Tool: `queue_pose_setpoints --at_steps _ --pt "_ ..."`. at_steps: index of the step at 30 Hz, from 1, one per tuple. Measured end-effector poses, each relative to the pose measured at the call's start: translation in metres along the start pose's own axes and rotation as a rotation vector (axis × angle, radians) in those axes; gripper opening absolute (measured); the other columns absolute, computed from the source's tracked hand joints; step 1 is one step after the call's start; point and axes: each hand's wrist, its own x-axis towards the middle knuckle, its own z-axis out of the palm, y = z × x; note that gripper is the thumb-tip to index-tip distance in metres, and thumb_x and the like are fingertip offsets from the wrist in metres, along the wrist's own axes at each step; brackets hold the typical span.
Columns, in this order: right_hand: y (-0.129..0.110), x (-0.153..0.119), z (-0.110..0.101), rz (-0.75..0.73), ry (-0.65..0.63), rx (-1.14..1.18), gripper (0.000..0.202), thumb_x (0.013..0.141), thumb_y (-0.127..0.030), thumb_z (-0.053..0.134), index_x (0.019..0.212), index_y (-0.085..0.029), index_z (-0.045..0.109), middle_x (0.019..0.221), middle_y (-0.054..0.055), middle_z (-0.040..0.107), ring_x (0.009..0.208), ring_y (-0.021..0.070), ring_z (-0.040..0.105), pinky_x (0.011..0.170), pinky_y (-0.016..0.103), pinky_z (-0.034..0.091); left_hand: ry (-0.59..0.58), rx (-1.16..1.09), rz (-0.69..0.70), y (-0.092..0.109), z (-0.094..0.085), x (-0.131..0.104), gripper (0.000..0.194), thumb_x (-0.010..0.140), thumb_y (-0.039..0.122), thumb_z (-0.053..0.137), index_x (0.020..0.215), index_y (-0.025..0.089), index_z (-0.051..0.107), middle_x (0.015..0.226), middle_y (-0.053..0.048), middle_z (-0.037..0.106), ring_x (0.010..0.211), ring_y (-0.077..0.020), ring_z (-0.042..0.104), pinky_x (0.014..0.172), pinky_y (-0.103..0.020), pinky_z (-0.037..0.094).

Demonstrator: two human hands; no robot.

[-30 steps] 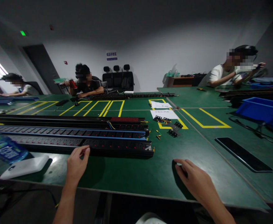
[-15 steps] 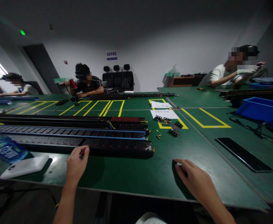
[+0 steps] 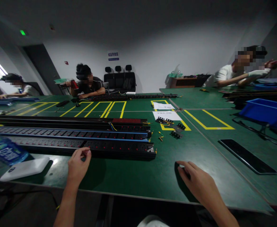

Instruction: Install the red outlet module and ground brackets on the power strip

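My left hand [image 3: 78, 165] is at the front side of the nearest long black power strip [image 3: 119, 153], its thumb and fingertips closed together. I see no object between them; whether the fingertips touch the strip I cannot tell. On the green table [image 3: 133, 179], to the right of that strip's end, my right hand [image 3: 197, 178] rests loosely bent, thumb and index finger apart, holding nothing. Behind the nearest strip lie a blue-edged power strip [image 3: 114, 135] and another black one [image 3: 93, 121], side by side.
A phone [image 3: 247, 156] lies at the right, near a blue bin [image 3: 266, 110] and black cables. Black brackets [image 3: 178, 127], short wires [image 3: 161, 137] and paper sheets [image 3: 167, 116] sit mid-table. At left are a bottle [image 3: 7, 151] and a white power bank [image 3: 26, 168]. Several co-workers sit beyond.
My hands have stayed almost still. The co-worker at the far right has shifted a little to the right, with hands raised and fingers stretched out.
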Motion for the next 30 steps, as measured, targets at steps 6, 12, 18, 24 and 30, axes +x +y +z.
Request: queue_pose_setpoints --at_steps 6,12,18,24,30 --pt "-0.0006 0.0007 -0.0017 -0.001 0.002 0.004 0.034 0.103 -0.042 0.042 0.113 -0.025 0.069 0.097 0.005 0.074 0.074 0.021 0.072 0.059 0.032 0.049 0.004 -0.018 0.02 0.0027 -0.0009 -0.0002 0.029 0.086 0.041 0.056 0.098 0.017 0.068 0.089 -0.007 0.068 0.078 -0.0207 0.068 0.075 -0.035 0.061" --pt "-0.0011 0.0004 -0.0017 -0.01 0.011 0.0 0.033 0.102 -0.042 0.043 0.114 -0.026 0.069 0.095 0.004 0.073 0.073 0.0204 0.072 0.058 0.031 0.048 0.002 -0.009 0.024 0.004 -0.0014 -0.0004 0.03 0.089 0.043 0.054 0.098 0.018 0.068 0.089 -0.007 0.069 0.08 -0.0211 0.068 0.077 -0.035 0.061" --pt "0.0007 0.0008 0.0008 -0.005 0.008 -0.009 0.034 0.102 -0.042 0.042 0.114 -0.026 0.069 0.095 0.005 0.073 0.071 0.02 0.071 0.057 0.031 0.047 -0.021 -0.001 0.009 0.0026 -0.0026 0.0 0.035 0.092 0.048 0.051 0.098 0.018 0.068 0.094 -0.009 0.07 0.085 -0.023 0.068 0.082 -0.038 0.06" --pt "-0.0005 0.0005 -0.0009 0.003 -0.009 -0.003 0.036 0.103 -0.043 0.041 0.115 -0.025 0.069 0.096 0.006 0.073 0.072 0.021 0.071 0.058 0.031 0.047 -0.04 0.007 0.004 0.0033 -0.0035 0.0005 0.034 0.092 0.048 0.05 0.098 0.019 0.067 0.097 -0.009 0.071 0.088 -0.0239 0.069 0.085 -0.039 0.06" --pt "-0.0026 0.001 -0.0028 0.002 0.022 0.019 0.034 0.101 -0.043 0.043 0.113 -0.026 0.07 0.094 0.006 0.074 0.071 0.0211 0.071 0.056 0.031 0.048 -0.023 -0.011 -0.001 0.0056 -0.0027 -0.0002 0.03 0.088 0.043 0.054 0.099 0.018 0.067 0.09 -0.007 0.068 0.082 -0.0219 0.068 0.079 -0.037 0.061"
